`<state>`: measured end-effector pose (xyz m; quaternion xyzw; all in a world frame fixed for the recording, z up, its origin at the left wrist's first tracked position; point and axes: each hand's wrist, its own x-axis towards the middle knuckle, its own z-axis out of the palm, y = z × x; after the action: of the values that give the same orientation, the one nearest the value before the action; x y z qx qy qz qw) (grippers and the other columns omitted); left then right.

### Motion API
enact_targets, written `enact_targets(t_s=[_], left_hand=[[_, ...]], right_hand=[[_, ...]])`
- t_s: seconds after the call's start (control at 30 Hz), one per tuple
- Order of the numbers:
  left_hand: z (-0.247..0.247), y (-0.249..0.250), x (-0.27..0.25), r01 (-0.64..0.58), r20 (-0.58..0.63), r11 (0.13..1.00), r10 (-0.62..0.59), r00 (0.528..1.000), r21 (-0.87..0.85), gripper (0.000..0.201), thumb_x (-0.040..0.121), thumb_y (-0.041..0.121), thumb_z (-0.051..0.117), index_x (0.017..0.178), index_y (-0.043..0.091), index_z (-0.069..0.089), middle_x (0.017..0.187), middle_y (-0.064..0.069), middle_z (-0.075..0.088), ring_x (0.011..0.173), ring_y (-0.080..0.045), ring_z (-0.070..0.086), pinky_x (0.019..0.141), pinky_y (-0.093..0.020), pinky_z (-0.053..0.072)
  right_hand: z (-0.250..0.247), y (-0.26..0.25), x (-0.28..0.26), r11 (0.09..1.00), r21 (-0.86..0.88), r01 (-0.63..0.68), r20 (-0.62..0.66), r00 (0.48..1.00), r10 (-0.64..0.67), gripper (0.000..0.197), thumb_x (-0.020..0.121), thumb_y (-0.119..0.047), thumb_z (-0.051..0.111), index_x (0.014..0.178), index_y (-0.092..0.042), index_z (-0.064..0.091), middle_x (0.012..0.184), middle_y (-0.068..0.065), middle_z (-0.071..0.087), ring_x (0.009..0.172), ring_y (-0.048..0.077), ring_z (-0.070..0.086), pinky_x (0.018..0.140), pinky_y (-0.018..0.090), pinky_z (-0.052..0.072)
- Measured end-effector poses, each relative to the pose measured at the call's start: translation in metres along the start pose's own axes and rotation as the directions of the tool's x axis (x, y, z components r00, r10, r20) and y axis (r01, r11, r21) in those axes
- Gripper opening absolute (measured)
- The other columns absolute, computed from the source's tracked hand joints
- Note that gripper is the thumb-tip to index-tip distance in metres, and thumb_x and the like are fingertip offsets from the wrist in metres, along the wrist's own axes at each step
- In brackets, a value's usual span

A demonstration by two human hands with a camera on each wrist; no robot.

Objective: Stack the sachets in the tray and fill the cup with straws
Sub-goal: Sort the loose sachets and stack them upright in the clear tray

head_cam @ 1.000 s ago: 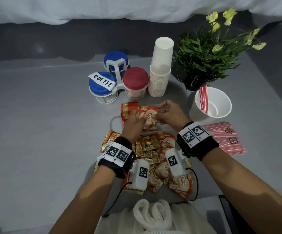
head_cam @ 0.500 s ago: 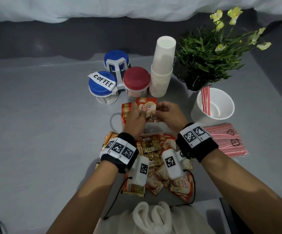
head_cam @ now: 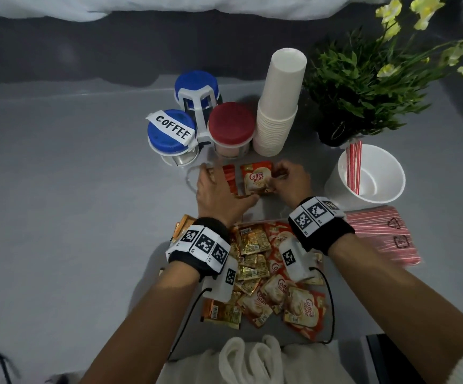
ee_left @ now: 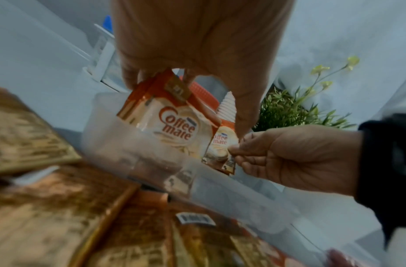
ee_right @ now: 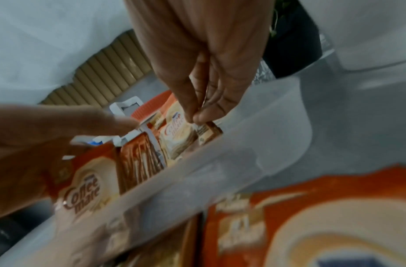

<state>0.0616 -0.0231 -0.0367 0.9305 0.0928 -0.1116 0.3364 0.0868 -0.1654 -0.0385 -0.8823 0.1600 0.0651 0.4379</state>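
A clear tray (head_cam: 194, 173) sits on the grey counter (head_cam: 72, 217), just in front of the jars; its near wall shows in the left wrist view as a frosted band (ee_left: 120, 144). The left hand (head_cam: 219, 195) reaches into the tray, its fingers curled over the top edge of a row of sachets (ee_left: 165, 115) that stand upright inside, so it is grasping them; the same hand appears at the top of its own wrist view (ee_left: 192, 45). The right hand (head_cam: 288, 181) pinches the side edge of a single Coffee mate sachet (head_cam: 255, 180) between thumb and fingertips, holding it upright just beside the row; the right wrist view shows that pinch from above (ee_right: 204, 101), on the sachet's brown end (ee_right: 209, 131). Nearer the person, a loose heap of sachets (head_cam: 255, 261) lies flat on the counter, red and gold ones mixed, partly under both wrists. To the right stands a white cup (head_cam: 368, 176) with a few red-striped straws (head_cam: 353, 167) leaning against its left wall; a packet of straws (head_cam: 382, 236) lies flat in front of it. Behind the tray are a blue-lidded jar labelled COFFEE (head_cam: 170, 137), a red-lidded jar (head_cam: 231, 128) and a second blue-lidded jar (head_cam: 197, 90); a stack of paper cups (head_cam: 280, 103) stands beside them, and a potted plant (head_cam: 363, 87) with yellow flowers stands behind the cup.
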Motion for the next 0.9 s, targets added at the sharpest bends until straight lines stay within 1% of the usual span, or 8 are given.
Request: enact_targets(t_s=[0.1, 0.17, 0.2, 0.27, 0.37, 0.53, 0.73, 0.9], left_hand=[[0.003, 0.000, 0.004, 0.006, -0.031, 1.000, -0.006, 0.999, -0.002, 0.094, 0.070, 0.033, 0.073, 0.144, 0.018, 0.017, 0.152, -0.013, 0.012, 0.135, -0.033, 0.030, 0.109, -0.040, 0.035], [0.005, 0.000, 0.006, 0.001, -0.036, 1.000, 0.000, 0.999, 0.023, 0.088, 0.073, 0.028, 0.071, 0.144, 0.015, 0.020, 0.150, -0.015, 0.016, 0.131, -0.034, 0.036, 0.106, -0.039, 0.037], [0.005, -0.001, 0.006, -0.007, -0.031, 0.999, 0.009, 0.999, 0.039, 0.087, 0.074, 0.027, 0.070, 0.144, 0.014, 0.019, 0.151, -0.016, 0.016, 0.131, -0.035, 0.035, 0.106, -0.039, 0.036], [0.007, -0.002, 0.006, -0.023, -0.019, 0.998, 0.024, 1.000, 0.059, 0.089, 0.076, 0.026, 0.068, 0.147, 0.012, 0.016, 0.153, -0.018, 0.010, 0.134, -0.036, 0.031, 0.108, -0.039, 0.032], [0.008, -0.005, 0.004, -0.059, -0.026, 0.996, 0.061, 0.998, 0.068, 0.089, 0.078, 0.025, 0.068, 0.148, 0.010, 0.014, 0.154, -0.021, 0.006, 0.137, -0.037, 0.027, 0.110, -0.038, 0.029], [0.010, -0.008, 0.003, -0.079, -0.047, 0.995, 0.082, 0.996, 0.053, 0.087, 0.080, 0.025, 0.067, 0.147, 0.007, 0.016, 0.154, -0.023, 0.007, 0.139, -0.038, 0.022, 0.113, -0.039, 0.027], [0.008, -0.009, 0.005, -0.083, -0.036, 0.996, 0.083, 0.996, -0.010, 0.086, 0.079, 0.026, 0.070, 0.146, 0.009, 0.019, 0.153, -0.020, 0.010, 0.137, -0.036, 0.027, 0.110, -0.037, 0.031], [-0.005, -0.013, 0.003, -0.057, -0.015, 0.993, 0.056, 0.998, -0.104, 0.094, 0.075, 0.033, 0.073, 0.147, 0.016, 0.015, 0.154, -0.011, 0.007, 0.141, -0.027, 0.019, 0.114, -0.041, 0.029]], right_hand=[[0.009, 0.001, 0.004, 1.000, -0.015, -0.015, -0.011, 1.000, 0.015, 0.021, 0.080, -0.001, 0.065, 0.101, 0.003, 0.063, 0.103, 0.018, 0.068, 0.097, 0.028, 0.063, 0.064, 0.010, 0.032], [0.014, 0.002, 0.004, 0.999, -0.034, -0.017, -0.013, 1.000, 0.016, 0.021, 0.081, -0.005, 0.064, 0.101, 0.000, 0.064, 0.103, 0.015, 0.068, 0.097, 0.026, 0.062, 0.070, 0.015, 0.037], [0.016, 0.003, 0.003, 0.999, -0.039, -0.012, -0.015, 1.000, 0.012, 0.020, 0.082, -0.007, 0.064, 0.101, -0.002, 0.064, 0.103, 0.014, 0.068, 0.097, 0.025, 0.062, 0.074, 0.020, 0.040], [0.022, 0.006, 0.002, 0.999, -0.041, -0.015, -0.048, 0.999, 0.013, 0.019, 0.083, -0.010, 0.063, 0.101, -0.004, 0.064, 0.102, 0.010, 0.068, 0.096, 0.023, 0.062, 0.077, 0.023, 0.044], [0.032, 0.011, 0.000, 0.997, 0.069, -0.024, -0.103, 0.994, 0.031, 0.023, 0.081, -0.008, 0.064, 0.104, -0.007, 0.060, 0.105, 0.011, 0.067, 0.097, 0.022, 0.064, 0.084, 0.032, 0.052], [0.038, 0.015, -0.003, 0.986, 0.165, -0.035, -0.130, 0.990, 0.057, 0.029, 0.082, -0.007, 0.064, 0.108, -0.009, 0.051, 0.113, 0.010, 0.062, 0.097, 0.016, 0.064, 0.086, 0.036, 0.055], [0.035, 0.013, -0.007, 0.979, 0.199, -0.033, -0.124, 0.991, 0.059, 0.029, 0.085, -0.008, 0.062, 0.110, -0.007, 0.049, 0.110, 0.011, 0.064, 0.097, 0.016, 0.064, 0.082, 0.029, 0.054], [0.022, 0.011, -0.013, 0.983, 0.182, -0.017, -0.109, 0.993, 0.038, 0.035, 0.084, -0.013, 0.065, 0.113, -0.005, 0.048, 0.109, 0.008, 0.063, 0.092, 0.011, 0.058, 0.077, 0.015, 0.046]])
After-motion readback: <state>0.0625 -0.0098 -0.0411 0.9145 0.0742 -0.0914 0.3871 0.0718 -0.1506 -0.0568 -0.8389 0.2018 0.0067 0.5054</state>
